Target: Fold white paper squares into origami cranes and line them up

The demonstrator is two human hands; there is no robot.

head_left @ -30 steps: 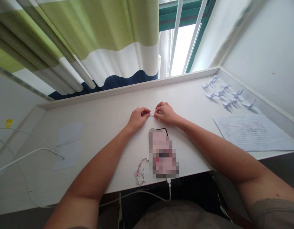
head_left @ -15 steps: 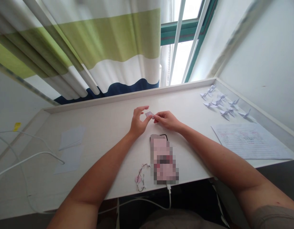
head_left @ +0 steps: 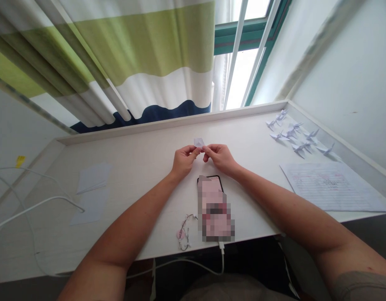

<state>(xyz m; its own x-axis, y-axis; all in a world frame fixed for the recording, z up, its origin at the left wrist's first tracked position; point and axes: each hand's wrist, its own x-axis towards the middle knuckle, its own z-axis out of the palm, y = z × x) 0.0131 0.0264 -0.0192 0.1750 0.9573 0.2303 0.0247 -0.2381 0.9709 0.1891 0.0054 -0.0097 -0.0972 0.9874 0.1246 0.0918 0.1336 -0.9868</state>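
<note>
A small folded piece of white paper [head_left: 198,142] is held up above the desk, between my two hands. My left hand [head_left: 183,161] pinches its lower left edge between thumb and fingers. On the other side, my right hand [head_left: 221,158] grips the lower right edge with thumb and forefinger, the other fingers curled in. Both sets of fingertips nearly meet below the paper, hiding its bottom edge. Just nearer to me than the hands, a phone [head_left: 213,211] with a blurred-out screen lies on the desk.
Several folded paper cranes [head_left: 302,146] stand at the back right, beyond lined written sheets [head_left: 331,188]. Blank paper pieces [head_left: 94,177] lie at left beside a white cable [head_left: 54,202]. A beaded strap [head_left: 183,234] and charging plug [head_left: 221,246] are by the phone. A raised ledge [head_left: 167,123] borders the desk.
My left fingers, spread apart before, have closed onto the paper. The paper has turned and now shows a wider, flatter face above my fingertips. The view has shifted slightly.
</note>
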